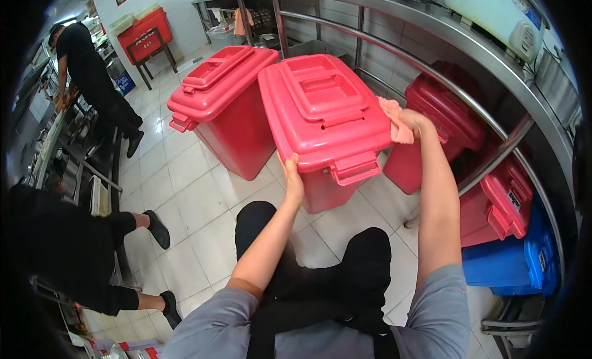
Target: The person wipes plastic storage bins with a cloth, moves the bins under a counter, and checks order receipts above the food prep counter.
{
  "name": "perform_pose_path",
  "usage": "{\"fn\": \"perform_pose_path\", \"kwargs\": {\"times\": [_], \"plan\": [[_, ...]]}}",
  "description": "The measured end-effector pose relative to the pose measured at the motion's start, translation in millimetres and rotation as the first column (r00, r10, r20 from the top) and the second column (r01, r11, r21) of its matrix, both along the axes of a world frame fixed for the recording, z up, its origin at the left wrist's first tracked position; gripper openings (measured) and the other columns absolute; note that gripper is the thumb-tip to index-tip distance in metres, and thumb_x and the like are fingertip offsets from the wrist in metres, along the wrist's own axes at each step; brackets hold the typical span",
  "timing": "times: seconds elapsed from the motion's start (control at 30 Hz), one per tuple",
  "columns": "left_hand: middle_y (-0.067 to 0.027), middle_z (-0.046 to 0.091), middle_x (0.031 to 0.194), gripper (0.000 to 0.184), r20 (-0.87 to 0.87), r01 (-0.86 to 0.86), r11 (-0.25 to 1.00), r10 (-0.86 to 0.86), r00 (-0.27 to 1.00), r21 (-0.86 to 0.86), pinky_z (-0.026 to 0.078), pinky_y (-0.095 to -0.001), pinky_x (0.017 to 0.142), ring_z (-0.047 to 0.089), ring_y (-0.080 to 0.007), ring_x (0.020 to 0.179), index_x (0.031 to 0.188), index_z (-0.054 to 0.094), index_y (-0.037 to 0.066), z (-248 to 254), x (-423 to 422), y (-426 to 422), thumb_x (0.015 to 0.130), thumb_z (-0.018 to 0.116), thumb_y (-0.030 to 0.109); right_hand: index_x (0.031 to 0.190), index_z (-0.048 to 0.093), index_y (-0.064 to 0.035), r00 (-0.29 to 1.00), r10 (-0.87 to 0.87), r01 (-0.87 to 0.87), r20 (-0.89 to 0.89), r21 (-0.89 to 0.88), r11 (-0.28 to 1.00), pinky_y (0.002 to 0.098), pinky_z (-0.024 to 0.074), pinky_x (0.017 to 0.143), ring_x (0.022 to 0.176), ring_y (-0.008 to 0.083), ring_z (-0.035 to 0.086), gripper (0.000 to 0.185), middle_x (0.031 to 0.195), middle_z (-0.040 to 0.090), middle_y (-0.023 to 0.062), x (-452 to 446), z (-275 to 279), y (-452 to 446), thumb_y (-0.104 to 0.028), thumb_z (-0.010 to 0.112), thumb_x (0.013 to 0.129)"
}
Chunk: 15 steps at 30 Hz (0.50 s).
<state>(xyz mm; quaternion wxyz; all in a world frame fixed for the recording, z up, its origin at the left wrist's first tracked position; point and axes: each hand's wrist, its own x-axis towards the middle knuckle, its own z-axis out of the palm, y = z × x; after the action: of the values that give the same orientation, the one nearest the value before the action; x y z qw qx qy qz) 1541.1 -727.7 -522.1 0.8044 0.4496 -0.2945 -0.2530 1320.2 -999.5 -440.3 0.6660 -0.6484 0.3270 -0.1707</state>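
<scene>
In front of my knees stands a red lidded bin (320, 94), tilted in the view, its front handle (357, 169) facing me. My left hand (292, 177) grips the near left corner of its lid, thumb on the rim and the other fingers partly hidden. At the lid's right edge, my right hand (418, 123) holds a peach-coloured cloth (398, 121) against the side. A second red bin (228, 121), lid on, stands just left of the first.
More red bins (444, 106) and a blue bin (502, 263) sit beneath a steel counter (394, 23) with a rail (394, 50) on the right. Two people in dark clothes stand at left, one (92, 75) farther off, one (68, 248) close by. Tiles (209, 248) cover the floor.
</scene>
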Motion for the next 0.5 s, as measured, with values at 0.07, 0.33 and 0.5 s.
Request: {"fn": "perform_pose_path", "kwargs": {"times": [0.07, 0.33, 0.5], "plan": [[-0.0073, 0.052, 0.128, 0.053, -0.085, 0.027, 0.998, -0.033, 0.996, -0.065, 0.029, -0.0376, 0.107, 0.045, -0.0189, 0.123, 0.130, 0.046, 0.007, -22, 30, -21, 0.095, 0.037, 0.046, 0.114, 0.061, -0.0050, 0.974, -0.223, 0.227, -0.039, 0.199, 0.953, 0.0307, 0.0530, 0.080, 0.089, 0.0151, 0.066, 0.039, 0.104, 0.068, 0.0046, -5, -1, 31, -0.037, 0.060, 0.093], [-0.0089, 0.052, 0.127, 0.054, -0.145, -0.051, 0.997, 0.044, 0.988, -0.050, 0.038, -0.0373, 0.099, 0.048, -0.0219, 0.118, 0.132, 0.046, 0.005, -16, 127, -63, 0.095, 0.042, 0.044, 0.107, 0.066, 0.0001, 0.731, -0.580, 0.178, -0.358, -0.721, 0.670, 0.0435, 0.0507, 0.078, 0.090, 0.0373, 0.066, 0.051, 0.100, 0.068, 0.0232, -5, 23, 143, -0.047, 0.058, 0.088], [-0.0135, 0.042, 0.141, 0.060, -0.185, -0.065, 0.850, 0.188, 0.964, 0.523, 0.027, -0.0405, 0.110, 0.039, -0.0241, 0.132, 0.142, 0.036, 0.007, -142, 45, -43, 0.091, 0.050, 0.037, 0.111, 0.059, -0.0090, 0.614, -0.733, 0.147, 0.294, -0.954, -0.260, 0.0429, 0.0485, 0.081, 0.102, 0.0330, 0.051, 0.037, 0.113, 0.054, 0.0098, -61, 130, 193, -0.001, 0.061, 0.075]]}}
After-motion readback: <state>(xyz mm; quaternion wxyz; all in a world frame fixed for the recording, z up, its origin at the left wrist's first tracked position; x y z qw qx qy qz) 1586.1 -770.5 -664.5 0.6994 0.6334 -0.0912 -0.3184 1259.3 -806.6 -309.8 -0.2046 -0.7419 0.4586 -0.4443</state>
